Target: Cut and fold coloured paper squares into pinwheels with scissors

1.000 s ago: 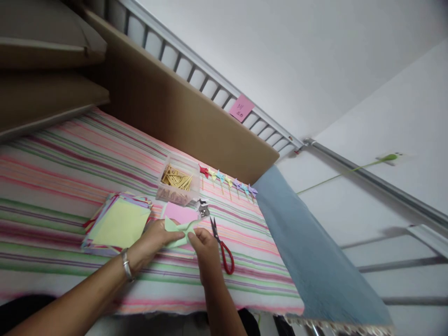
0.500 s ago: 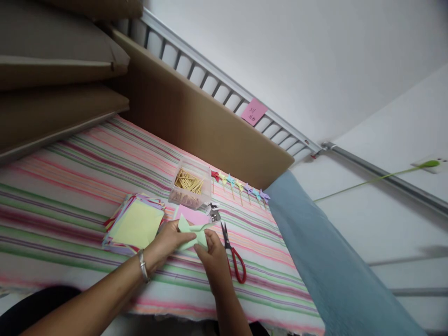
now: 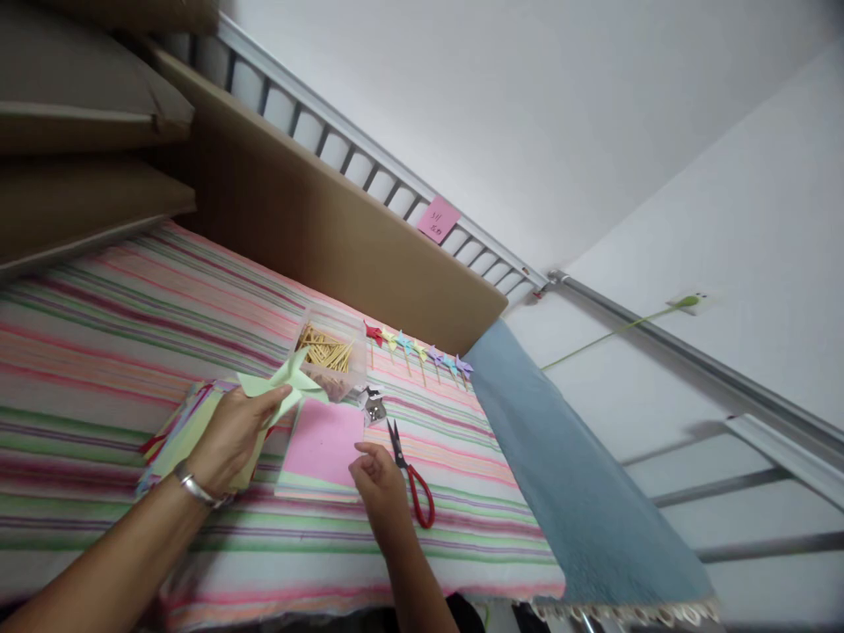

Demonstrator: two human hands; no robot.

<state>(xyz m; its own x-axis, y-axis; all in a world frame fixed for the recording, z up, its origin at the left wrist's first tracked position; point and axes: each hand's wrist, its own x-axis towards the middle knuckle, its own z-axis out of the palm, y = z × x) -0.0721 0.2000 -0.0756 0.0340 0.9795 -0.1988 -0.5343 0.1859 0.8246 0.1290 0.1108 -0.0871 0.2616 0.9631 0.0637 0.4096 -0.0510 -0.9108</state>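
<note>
My left hand (image 3: 230,431) pinches a pale green paper pinwheel (image 3: 280,384) with folded blades, held above a stack of coloured paper squares (image 3: 188,422). Lower right of it, my right hand (image 3: 381,479) hovers by the edge of a pink paper sheet (image 3: 324,440); its fingers are loosely bent and apart, and nothing shows between them. Beside that hand lie scissors (image 3: 415,483) with red handles, blades pointing away from me. Just above the hand is a small clear packet (image 3: 373,406) with tiny metal pieces.
A clear plastic box (image 3: 343,356) of short wooden sticks stands behind the papers. Several small finished pinwheels (image 3: 420,352) on sticks lie in a row along a cardboard panel (image 3: 330,220). Striped cloth (image 3: 264,554) covers the surface; blue cloth (image 3: 567,466) lies to the right.
My left hand has carried the green pinwheel left and up, away from my right hand, which has let go of it. More of the pink sheet shows. The whole view has shifted.
</note>
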